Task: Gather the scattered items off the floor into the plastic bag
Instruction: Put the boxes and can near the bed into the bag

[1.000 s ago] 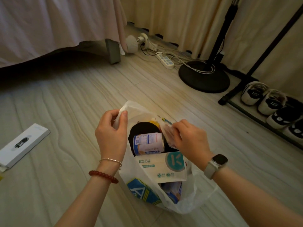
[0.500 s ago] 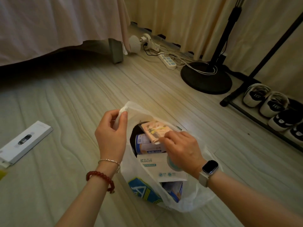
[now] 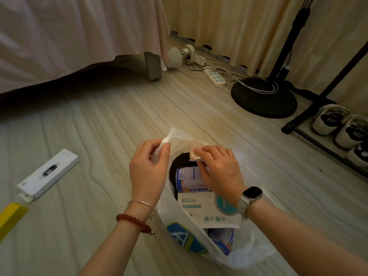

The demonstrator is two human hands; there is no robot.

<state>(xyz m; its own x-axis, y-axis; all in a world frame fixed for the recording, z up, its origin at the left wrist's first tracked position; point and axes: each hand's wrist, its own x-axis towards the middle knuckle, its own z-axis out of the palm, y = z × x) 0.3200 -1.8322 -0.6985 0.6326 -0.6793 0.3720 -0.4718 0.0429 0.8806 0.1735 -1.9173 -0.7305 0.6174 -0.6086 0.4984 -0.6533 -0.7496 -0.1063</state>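
A white plastic bag [image 3: 247, 250] stands open on the wooden floor in front of me. My left hand [image 3: 148, 172] pinches the bag's left handle and holds it up. My right hand [image 3: 219, 172] is over the bag's mouth, gripping a small pinkish packet [image 3: 194, 155] at the far rim. Inside the bag lie a blue-and-white can [image 3: 189, 179], a white box with teal print [image 3: 201, 208] and other packages. A white flat box [image 3: 48, 174] and a yellow box [image 3: 11, 218] lie on the floor to the left.
A bed with a pink skirt [image 3: 69, 36] stands at the back left. A power strip [image 3: 216, 77] with cables, a round black stand base [image 3: 264, 96] and a rack with shoes [image 3: 342, 128] are at the right. Curtains hang behind.
My right hand took hold of the pinkish packet and has shifted it toward the bag's far rim. My left hand keeps holding the handle. The view has tilted slightly, showing the yellow box.
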